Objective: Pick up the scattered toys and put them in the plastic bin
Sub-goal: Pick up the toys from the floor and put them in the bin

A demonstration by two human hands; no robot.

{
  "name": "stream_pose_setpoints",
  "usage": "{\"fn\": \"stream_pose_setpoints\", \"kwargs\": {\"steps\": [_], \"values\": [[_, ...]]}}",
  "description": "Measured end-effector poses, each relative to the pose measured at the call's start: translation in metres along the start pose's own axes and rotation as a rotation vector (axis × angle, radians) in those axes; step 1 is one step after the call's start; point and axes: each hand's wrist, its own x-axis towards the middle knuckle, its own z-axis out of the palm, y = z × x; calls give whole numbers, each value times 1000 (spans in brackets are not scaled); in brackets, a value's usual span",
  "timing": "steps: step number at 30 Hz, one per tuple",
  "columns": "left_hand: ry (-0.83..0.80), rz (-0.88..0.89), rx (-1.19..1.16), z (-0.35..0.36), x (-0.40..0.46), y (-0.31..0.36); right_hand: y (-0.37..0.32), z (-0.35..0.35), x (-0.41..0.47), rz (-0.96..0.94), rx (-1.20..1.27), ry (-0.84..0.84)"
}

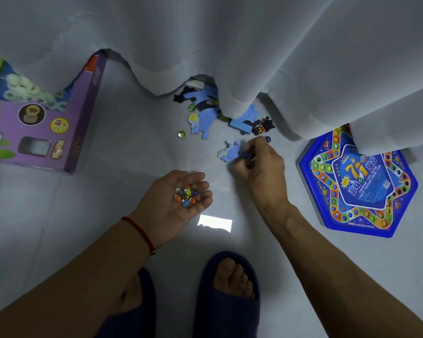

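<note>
While the left hand is cupping marbles open-palmed, the right hand is pinching one; loose marbles are lying beyond, toward the curtain's hem, nearer the right.

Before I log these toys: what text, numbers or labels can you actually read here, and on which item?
"7": large yellow numeral on the blue hexagonal game board, seen upside down.
Chinese characters around it: too blurred to read.
Purple toy box: labels and side print too small and blurred.
Puzzle pieces: no legible text.
</note>
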Motion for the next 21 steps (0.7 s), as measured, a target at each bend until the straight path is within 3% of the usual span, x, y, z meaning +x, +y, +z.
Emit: {"fn": "stream_pose_setpoints", "kwargs": {"steps": [5, 9, 16, 21], "values": [[-50, -4, -11, 10, -5, -3, -40, -15, -28, -108, 186, -120], [-173, -9, 53, 16, -30, -1, -80, -22, -51, -308, -4, -395], [-197, 103, -83, -3, -124, 6, -171, -59, -71, -569, -168, -629], [-225, 340, -121, -12, -217, 41, -272, -105, -79, -793, -128, -571]]}}
